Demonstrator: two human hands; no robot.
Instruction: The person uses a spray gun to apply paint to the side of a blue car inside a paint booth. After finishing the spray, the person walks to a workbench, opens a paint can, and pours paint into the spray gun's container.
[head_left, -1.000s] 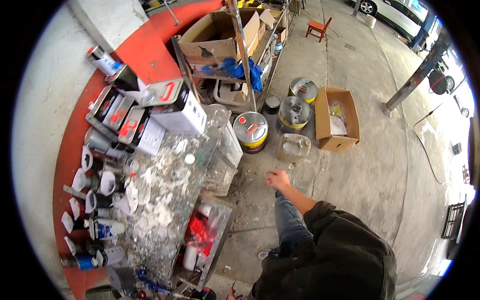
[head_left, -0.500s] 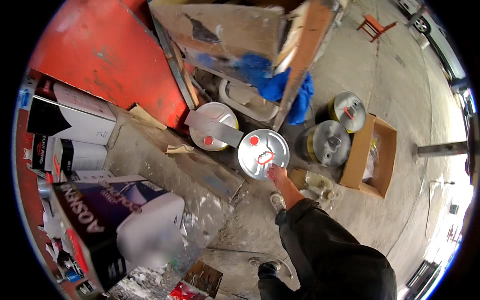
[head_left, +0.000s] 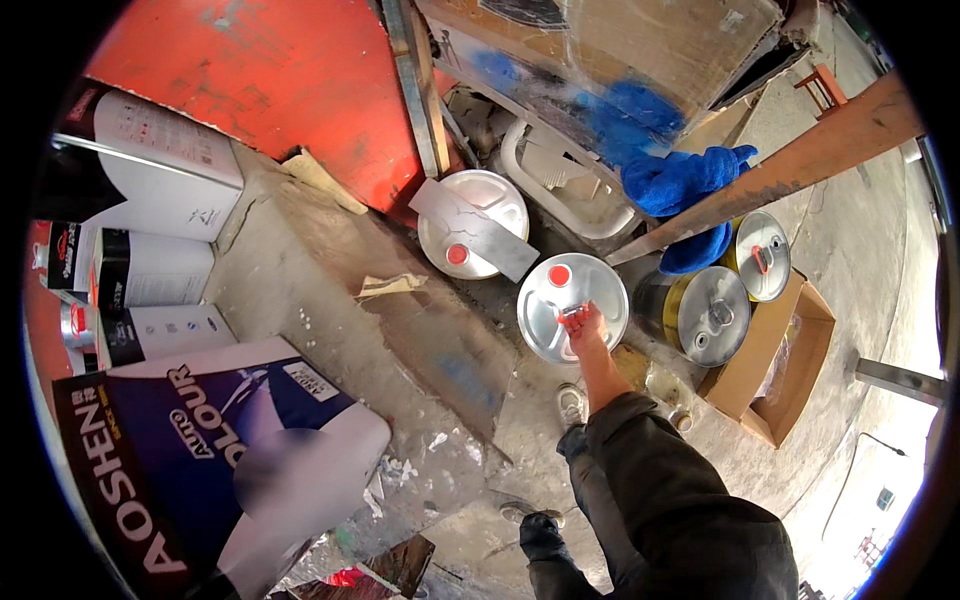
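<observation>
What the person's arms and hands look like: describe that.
The bare right hand wears no visible glove or watch. A loose, blackish-olive fabric sleeve covers the arm, its cuff bunched above the uncovered wrist. The left hand is out of view.

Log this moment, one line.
Right hand: at silver drum lid, grip unclear | left hand: out of view | nearby: gray strip, blue cloth
</observation>
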